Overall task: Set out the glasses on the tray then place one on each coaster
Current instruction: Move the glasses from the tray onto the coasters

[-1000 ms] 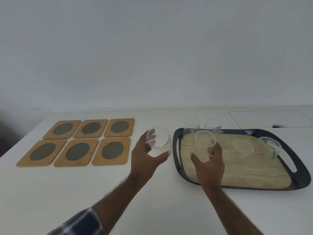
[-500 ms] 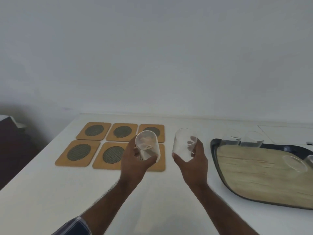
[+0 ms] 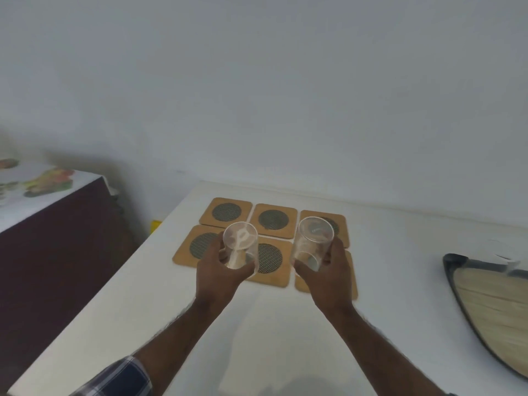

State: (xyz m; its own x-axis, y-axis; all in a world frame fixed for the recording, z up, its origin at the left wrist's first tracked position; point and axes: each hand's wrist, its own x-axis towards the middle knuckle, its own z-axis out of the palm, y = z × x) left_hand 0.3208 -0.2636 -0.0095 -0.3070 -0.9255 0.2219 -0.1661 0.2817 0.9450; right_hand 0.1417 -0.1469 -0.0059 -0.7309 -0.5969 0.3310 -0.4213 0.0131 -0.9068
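Observation:
Several square wooden coasters (image 3: 275, 220) with dark mesh centres lie in two rows on the white table (image 3: 177, 310). My left hand (image 3: 217, 274) holds a clear glass (image 3: 240, 242) above the front row, between the left and middle coasters. My right hand (image 3: 328, 274) holds a second clear glass (image 3: 313, 238) over the right-hand coasters, hiding most of the front right one. Both glasses are tilted with their mouths toward me. The black tray (image 3: 454, 270) with a wood-look bottom shows only its left end at the right edge. Blurred glasses (image 3: 505, 257) stand at its far side.
The table's left edge runs diagonally close to the coasters. Beyond it stands a lower dark piece of furniture (image 3: 54, 238) with a patterned cloth on top. A white wall rises directly behind the table.
Both hands carried their glasses left from the tray to above the coasters. The view swung left with them, so most of the tray slid out of sight.

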